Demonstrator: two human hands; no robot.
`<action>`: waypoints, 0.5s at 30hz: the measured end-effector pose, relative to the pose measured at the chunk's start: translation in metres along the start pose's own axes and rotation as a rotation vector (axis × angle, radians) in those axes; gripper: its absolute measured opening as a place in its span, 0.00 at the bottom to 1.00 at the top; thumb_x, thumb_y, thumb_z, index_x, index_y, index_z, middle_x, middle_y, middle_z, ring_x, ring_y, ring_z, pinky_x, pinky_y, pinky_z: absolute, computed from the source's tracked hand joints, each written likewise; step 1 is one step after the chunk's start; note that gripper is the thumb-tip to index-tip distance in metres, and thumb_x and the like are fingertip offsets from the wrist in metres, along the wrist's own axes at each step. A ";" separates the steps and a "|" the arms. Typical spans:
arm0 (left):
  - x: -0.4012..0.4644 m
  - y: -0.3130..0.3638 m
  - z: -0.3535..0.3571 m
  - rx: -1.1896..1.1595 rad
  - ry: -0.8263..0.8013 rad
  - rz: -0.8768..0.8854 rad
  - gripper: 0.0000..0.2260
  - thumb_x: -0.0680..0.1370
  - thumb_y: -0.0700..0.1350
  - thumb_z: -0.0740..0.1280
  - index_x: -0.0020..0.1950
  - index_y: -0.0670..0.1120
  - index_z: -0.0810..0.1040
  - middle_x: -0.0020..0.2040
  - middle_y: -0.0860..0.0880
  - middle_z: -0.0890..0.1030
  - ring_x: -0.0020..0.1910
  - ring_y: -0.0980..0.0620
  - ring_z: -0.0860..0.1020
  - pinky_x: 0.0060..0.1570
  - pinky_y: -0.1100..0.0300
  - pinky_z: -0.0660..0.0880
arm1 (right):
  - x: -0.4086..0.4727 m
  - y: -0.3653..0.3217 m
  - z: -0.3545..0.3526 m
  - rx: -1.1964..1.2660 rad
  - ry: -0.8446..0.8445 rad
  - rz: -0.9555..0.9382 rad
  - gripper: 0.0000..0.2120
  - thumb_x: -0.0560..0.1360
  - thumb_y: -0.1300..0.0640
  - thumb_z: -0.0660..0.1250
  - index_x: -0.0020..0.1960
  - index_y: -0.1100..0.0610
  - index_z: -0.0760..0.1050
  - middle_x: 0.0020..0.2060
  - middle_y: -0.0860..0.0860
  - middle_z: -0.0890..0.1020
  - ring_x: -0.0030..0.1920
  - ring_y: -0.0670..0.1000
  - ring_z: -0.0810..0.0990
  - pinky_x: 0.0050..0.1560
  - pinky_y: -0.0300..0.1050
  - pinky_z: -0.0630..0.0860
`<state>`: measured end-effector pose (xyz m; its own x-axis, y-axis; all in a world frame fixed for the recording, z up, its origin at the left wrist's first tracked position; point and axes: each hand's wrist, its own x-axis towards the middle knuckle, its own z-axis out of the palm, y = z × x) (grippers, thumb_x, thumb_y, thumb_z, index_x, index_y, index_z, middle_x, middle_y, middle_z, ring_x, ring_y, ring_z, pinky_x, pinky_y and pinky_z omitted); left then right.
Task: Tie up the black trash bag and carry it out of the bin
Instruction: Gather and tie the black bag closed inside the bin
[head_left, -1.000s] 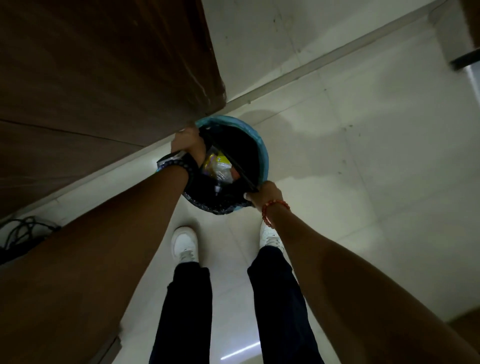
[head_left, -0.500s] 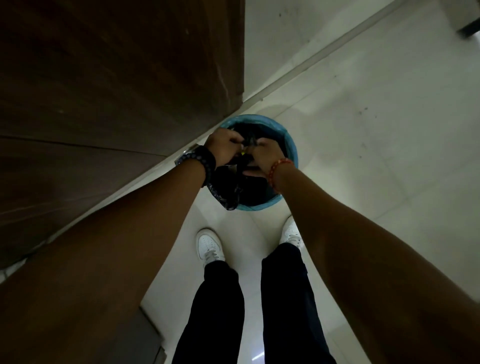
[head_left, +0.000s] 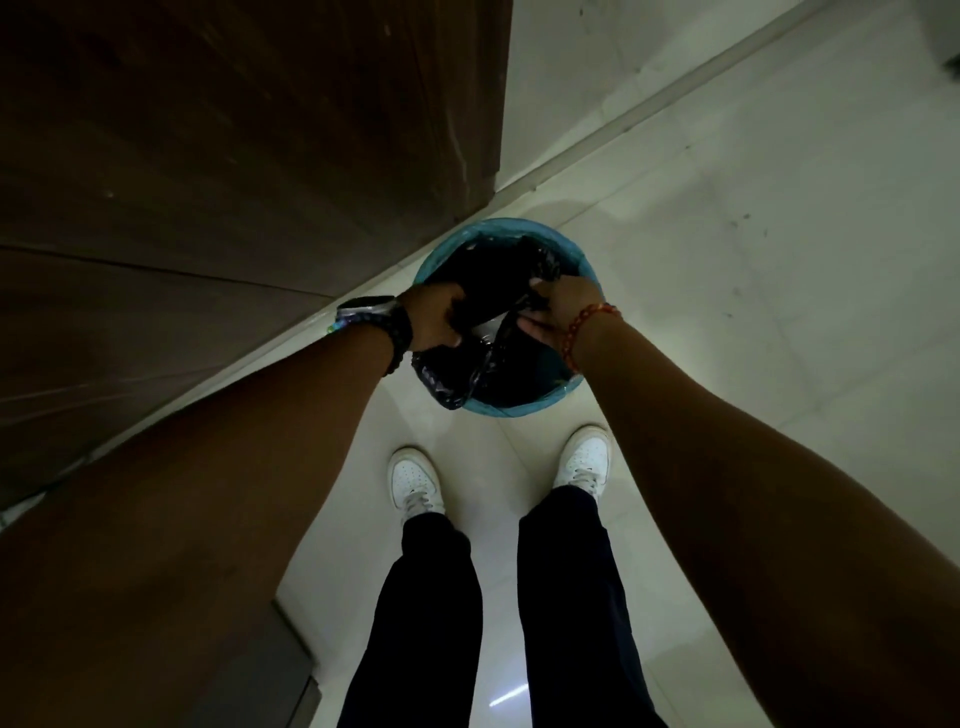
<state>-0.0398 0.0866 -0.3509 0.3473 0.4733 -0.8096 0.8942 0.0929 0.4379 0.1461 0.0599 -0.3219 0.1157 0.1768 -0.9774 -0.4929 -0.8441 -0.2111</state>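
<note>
Seen from the head camera, a black trash bag (head_left: 488, 291) sits inside a round blue bin (head_left: 524, 408) at the centre of the frame, its glossy, crinkled plastic gathered towards the middle of the opening. A loose flap of the bag hangs over the bin's lower-left rim, catching small glints of light. The bin's own contents are hidden under the dark plastic; a pale sliver shows between the two hands, too small to identify.

The left hand (head_left: 436, 322), at the bin's left edge, has its fingers curled tight around a bunched fold of the bag. The right hand (head_left: 563, 317), at the bin's right side, pinches another gathered fold, fingers closed on the plastic. A dark watch and beaded band (head_left: 384, 325) circle the left wrist; a red bead bracelet (head_left: 584, 325) circles the right.

The bin stands on a pale tiled floor (head_left: 753, 260), just beside a dark wooden panel (head_left: 234, 156) filling the upper left. Two white shoes (head_left: 415, 480) and dark trousers (head_left: 431, 623) occupy the lower centre, directly below the bin.
</note>
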 end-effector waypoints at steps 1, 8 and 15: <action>-0.004 -0.004 0.001 0.130 -0.036 -0.036 0.20 0.74 0.41 0.73 0.66 0.41 0.77 0.62 0.38 0.81 0.62 0.38 0.78 0.61 0.49 0.76 | 0.000 -0.003 -0.003 0.003 0.009 -0.009 0.07 0.80 0.63 0.61 0.58 0.58 0.72 0.43 0.54 0.79 0.40 0.52 0.79 0.54 0.49 0.80; -0.018 -0.011 0.013 -0.106 0.013 -0.203 0.15 0.83 0.42 0.62 0.66 0.34 0.73 0.64 0.32 0.76 0.64 0.33 0.76 0.63 0.49 0.74 | -0.008 0.005 -0.012 -0.211 -0.040 -0.060 0.14 0.83 0.60 0.56 0.68 0.58 0.68 0.60 0.59 0.77 0.51 0.59 0.80 0.32 0.40 0.82; -0.009 0.047 0.018 -0.990 0.060 -0.241 0.12 0.84 0.42 0.58 0.67 0.46 0.72 0.49 0.44 0.81 0.52 0.45 0.80 0.51 0.51 0.80 | -0.007 0.030 0.002 -0.935 0.052 -0.492 0.06 0.74 0.62 0.63 0.41 0.56 0.77 0.44 0.56 0.80 0.49 0.56 0.79 0.54 0.46 0.75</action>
<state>0.0044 0.0716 -0.3302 0.1503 0.3868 -0.9099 0.2936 0.8613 0.4146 0.1288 0.0345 -0.3209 0.1699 0.6021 -0.7801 0.4759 -0.7433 -0.4701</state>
